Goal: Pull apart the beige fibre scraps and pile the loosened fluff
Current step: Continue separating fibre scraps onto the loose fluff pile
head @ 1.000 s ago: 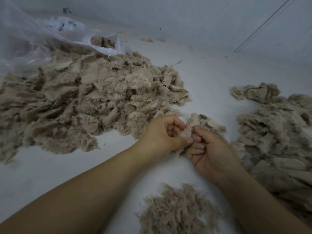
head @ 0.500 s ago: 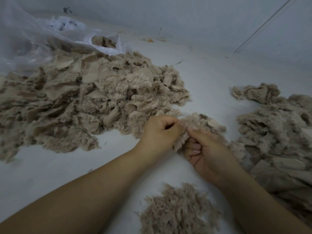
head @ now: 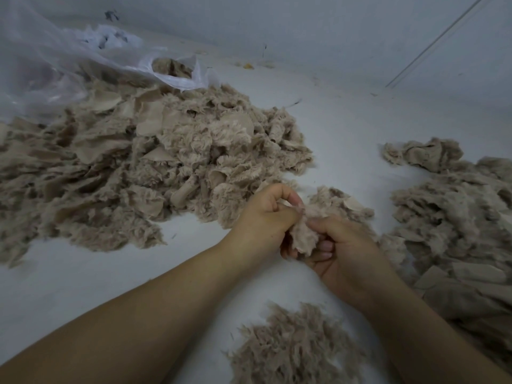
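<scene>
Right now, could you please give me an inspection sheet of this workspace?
Surface: pale white floor sheet, loose fibres scattered.
Job's things: large heap of beige fibre scraps left; second beige scrap heap right; small pile of loosened beige fluff near; beige scrap being pulled.
Clutter: clear plastic bag far left, some scraps inside.
Hands: left hand and right hand both pinch the scrap.
Cables: thin line on the wall, cannot tell what.
Surroundings: plain pale wall.

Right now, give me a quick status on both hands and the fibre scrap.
Left hand and right hand both pinch one beige scrap. Fluff pile lies below them. Nothing in the way.
</scene>
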